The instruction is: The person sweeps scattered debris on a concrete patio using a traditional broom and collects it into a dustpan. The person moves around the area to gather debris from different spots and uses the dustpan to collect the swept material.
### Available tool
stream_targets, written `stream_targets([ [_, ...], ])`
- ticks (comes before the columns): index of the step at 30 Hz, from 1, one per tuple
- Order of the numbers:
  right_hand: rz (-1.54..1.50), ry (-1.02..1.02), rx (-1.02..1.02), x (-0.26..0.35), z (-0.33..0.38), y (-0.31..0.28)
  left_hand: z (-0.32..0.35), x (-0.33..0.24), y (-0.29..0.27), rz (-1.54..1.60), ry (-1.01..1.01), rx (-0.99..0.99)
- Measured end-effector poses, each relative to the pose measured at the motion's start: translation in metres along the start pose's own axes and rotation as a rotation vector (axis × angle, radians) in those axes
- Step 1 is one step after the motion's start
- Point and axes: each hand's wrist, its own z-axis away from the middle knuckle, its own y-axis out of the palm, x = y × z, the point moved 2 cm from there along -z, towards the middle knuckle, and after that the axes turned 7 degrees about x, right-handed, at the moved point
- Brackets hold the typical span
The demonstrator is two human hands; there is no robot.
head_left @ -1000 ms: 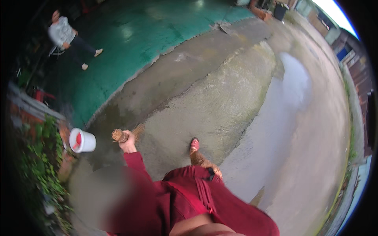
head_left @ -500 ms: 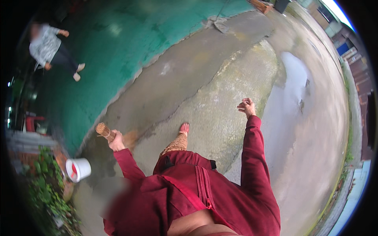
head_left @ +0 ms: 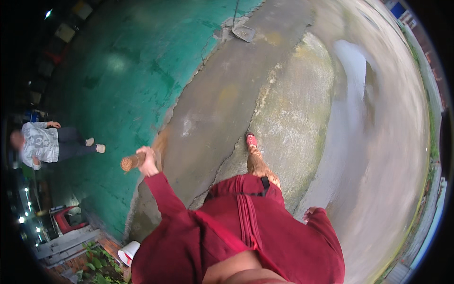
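Note:
My left hand (head_left: 149, 162) is closed around a stick broom (head_left: 127, 164), a bundle of thin brown sticks. Its blunt butt end points left, while the blurred, spread ends fan out past my hand over the concrete. My right hand (head_left: 309, 214) hangs low beside my right hip, mostly hidden by the maroon sleeve. Its fingers are small and smeared, and I see nothing in them. Ahead, at the edge of the green floor, sits a long-handled dustpan (head_left: 243, 33) with some bits of debris in it.
A person (head_left: 42, 142) stands at the left on the green floor (head_left: 118, 94). A white bucket (head_left: 128, 253) and leafy plants (head_left: 97, 265) are at the lower left. Cracked concrete (head_left: 203, 118) runs ahead, with a puddle (head_left: 350, 71) on the right.
I have stepped ahead and turned left, so the dustpan looks closer. The stick broom stays in my left hand. My right hand has swung back and down to my side.

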Motion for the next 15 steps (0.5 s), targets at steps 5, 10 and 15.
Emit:
stream_targets([
  [5,0.059,-0.644,-0.483,0.296,0.058,-0.131,-0.129,0.1,-0.019,0.065,-0.037,-0.001],
  [10,-0.295,-1.374,-0.228,0.688,0.294,-0.057,-0.193,0.236,-0.044,0.109,-0.038,-0.098],
  [15,-0.499,-1.605,0.334,0.901,0.486,0.052,-0.318,0.255,-0.044,-0.073,0.121,-0.097],
])
